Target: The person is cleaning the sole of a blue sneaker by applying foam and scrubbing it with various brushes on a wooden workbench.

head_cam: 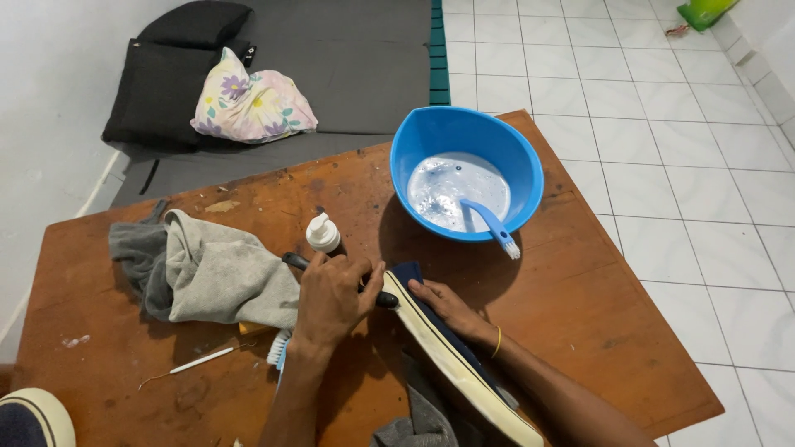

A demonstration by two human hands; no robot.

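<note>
Mid-scrub on the shoe (451, 356): left hand (331, 298) clenched round a black-handled brush (335, 277), right hand (447, 306) gripping it, blue basin (530, 165) at 1 o'clock, sole looking barely started.

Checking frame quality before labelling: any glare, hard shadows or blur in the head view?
Head view: sharp overall, soft even light; mild sheen on the floor tiles and on the water in the blue basin; soft shadow on the wooden table beside the basin; slight wide-angle bowing at edges.

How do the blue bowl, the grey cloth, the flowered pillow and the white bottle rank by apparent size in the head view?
1. Blue bowl and grey cloth: look alike, unranked.
2. Flowered pillow, though it lies farther away.
3. White bottle.
</note>
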